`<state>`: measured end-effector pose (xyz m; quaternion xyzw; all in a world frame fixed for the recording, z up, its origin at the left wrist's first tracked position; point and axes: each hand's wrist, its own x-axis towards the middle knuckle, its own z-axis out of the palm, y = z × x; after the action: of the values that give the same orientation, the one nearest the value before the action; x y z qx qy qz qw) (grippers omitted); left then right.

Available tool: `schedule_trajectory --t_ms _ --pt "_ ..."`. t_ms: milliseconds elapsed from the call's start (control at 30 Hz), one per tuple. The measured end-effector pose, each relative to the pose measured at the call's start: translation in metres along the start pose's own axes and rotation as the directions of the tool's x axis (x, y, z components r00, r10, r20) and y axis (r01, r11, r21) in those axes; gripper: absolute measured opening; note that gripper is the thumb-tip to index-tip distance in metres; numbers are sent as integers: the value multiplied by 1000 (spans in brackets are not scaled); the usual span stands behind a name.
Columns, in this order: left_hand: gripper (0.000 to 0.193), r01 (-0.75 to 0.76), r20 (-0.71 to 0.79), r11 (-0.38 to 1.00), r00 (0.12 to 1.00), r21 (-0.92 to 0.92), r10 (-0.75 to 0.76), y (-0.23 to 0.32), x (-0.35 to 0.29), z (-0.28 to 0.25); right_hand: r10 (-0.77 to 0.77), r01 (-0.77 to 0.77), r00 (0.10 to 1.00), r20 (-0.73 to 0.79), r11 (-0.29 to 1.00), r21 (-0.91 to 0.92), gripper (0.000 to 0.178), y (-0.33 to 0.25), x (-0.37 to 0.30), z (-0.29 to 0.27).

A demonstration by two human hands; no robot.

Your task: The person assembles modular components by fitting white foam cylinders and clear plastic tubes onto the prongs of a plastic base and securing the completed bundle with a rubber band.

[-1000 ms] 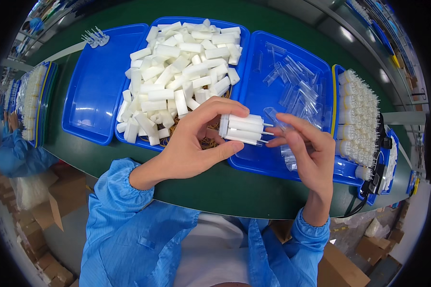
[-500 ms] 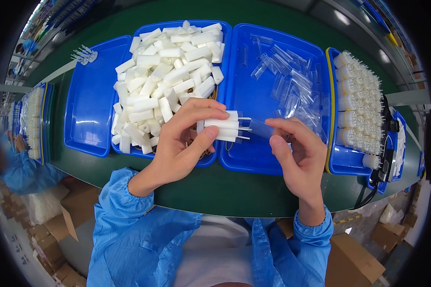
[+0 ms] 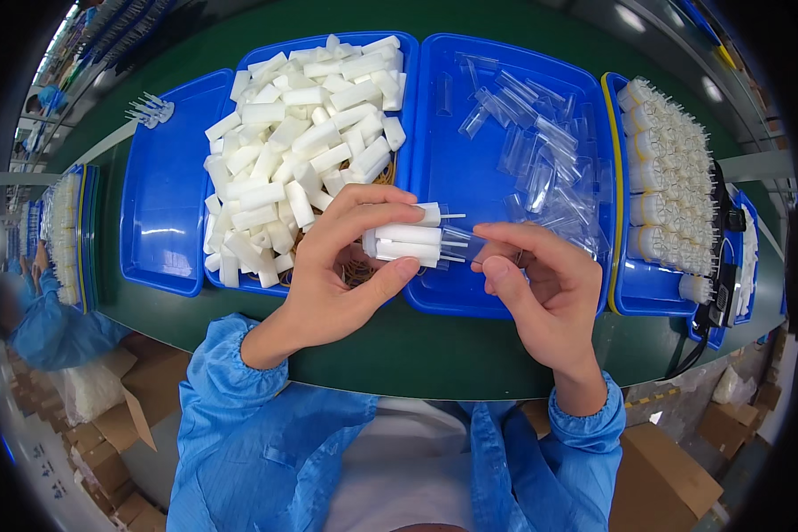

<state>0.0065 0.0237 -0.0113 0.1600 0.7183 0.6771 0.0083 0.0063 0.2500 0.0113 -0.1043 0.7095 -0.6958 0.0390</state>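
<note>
My left hand (image 3: 341, 270) grips a small bundle of white plastic tubes (image 3: 408, 238) with thin metal pins pointing right. My right hand (image 3: 541, 284) is just right of the pins, its thumb and forefinger pinching a small clear plastic cap (image 3: 470, 244) at the pin tips. Both hands hover over the green belt edge, in front of a blue tray (image 3: 399, 106) heaped with loose white tubes (image 3: 301, 151) and a blue tray (image 3: 470, 177) holding scattered clear caps (image 3: 541, 160).
An empty-looking blue tray (image 3: 164, 204) lies at the left with a few pinned pieces (image 3: 148, 110) beyond it. At the right a tray (image 3: 629, 293) holds rows of capped white tubes (image 3: 674, 177). Another worker in blue (image 3: 44, 324) is at far left. Cardboard boxes (image 3: 665, 479) stand below.
The bundle in my left hand has stayed in front of me while my right hand's fingers closed in on the pin tips with a clear cap. The view has shifted slightly.
</note>
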Motion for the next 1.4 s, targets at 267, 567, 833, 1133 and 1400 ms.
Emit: schedule_trajectory --t_ms 267,567,833,1133,1400 --pt "35 7 64 999 998 33 -9 -1 -2 -4 -92 97 992 83 993 -64 22 -2 -1 -1" --pt "34 18 91 991 995 136 -30 3 -3 -8 -152 156 986 65 986 -52 21 1 -2 3" --pt "31 47 67 994 996 100 -53 2 -3 -5 -243 252 967 71 948 -196 20 1 1 4" --pt "29 50 56 993 997 109 -57 2 -4 -6 -110 112 994 18 986 -126 20 8 -1 5" --pt "28 35 96 985 994 169 -52 2 -3 -7 74 -79 996 55 993 86 23 8 -1 3"
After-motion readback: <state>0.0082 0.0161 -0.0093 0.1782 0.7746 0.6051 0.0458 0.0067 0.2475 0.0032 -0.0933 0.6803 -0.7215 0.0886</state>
